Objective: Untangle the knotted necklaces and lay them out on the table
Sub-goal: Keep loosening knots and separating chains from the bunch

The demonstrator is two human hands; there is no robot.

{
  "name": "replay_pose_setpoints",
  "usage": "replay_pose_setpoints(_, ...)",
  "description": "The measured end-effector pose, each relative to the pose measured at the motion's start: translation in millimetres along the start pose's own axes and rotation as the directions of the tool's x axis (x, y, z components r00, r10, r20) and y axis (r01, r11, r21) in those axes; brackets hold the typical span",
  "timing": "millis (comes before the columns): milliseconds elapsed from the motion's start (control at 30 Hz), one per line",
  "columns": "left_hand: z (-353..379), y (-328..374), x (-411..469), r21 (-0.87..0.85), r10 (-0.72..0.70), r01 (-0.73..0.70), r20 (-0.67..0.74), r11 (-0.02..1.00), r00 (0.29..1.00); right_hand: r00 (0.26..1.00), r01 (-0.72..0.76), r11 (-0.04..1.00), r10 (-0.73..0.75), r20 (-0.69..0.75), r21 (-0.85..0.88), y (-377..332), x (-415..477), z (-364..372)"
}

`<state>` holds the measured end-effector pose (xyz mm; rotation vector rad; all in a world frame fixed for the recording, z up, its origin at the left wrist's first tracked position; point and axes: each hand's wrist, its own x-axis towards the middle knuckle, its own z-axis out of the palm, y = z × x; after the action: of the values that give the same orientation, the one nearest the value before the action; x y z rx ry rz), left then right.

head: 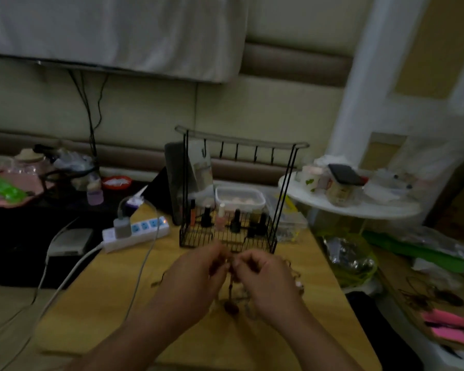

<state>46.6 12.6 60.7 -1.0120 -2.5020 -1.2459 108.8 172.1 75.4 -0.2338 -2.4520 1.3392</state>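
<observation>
Dim room, frame blurred. Wooden table (105,303) sits centre, w/ a black wire rack (227,241) at its far edge holding nail polish bottles (235,221). White power strip (138,232) lies left of the rack, cables trailing off the table edge. Your left hand (196,279) and right hand (265,282) meet above the table, just in front of the rack, fingertips nearly touching. Both hands have fingers curled in, pinching the knotted necklaces (231,299) at the top of the tangle. Remainder of the tangle hangs down btwn your wrists, w/ a dark bead or pendant at the bottom. Contact w/ the table can't be confirmed. Loose strands show on the right hand's outer side.
</observation>
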Motion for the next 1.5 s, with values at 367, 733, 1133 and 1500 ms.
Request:
replay_pose_setpoints(367,-36.9,43.9,23.1,0.092,-0.030,0.028,0.011,0.995,0.999,0.988,0.133,0.988,-0.138,-0.065,-0.082,-43.3,5.7,-21.3)
replay_pose_setpoints(733,-52.8,44.9,30.9,-0.314,-0.091,0.138,0.159,0.939,0.983,0.987,0.162,0.985,-0.161,-0.029,0.058,-53.5,3.5,-38.7)
replay_pose_setpoints(1133,-53.2,41.5,63.3,-0.353,0.009,-0.014,-0.015,0.935,1.000,0.960,0.270,0.962,-0.265,-0.087,0.051,-63.8,34.9,-46.3)
replay_pose_setpoints(1500,-51.0,57.9,79.7,-0.636,-0.023,0.048,0.047,0.771,0.999,0.990,0.140,0.854,-0.126,-0.061,0.501,-59.6,49.4,-55.8)
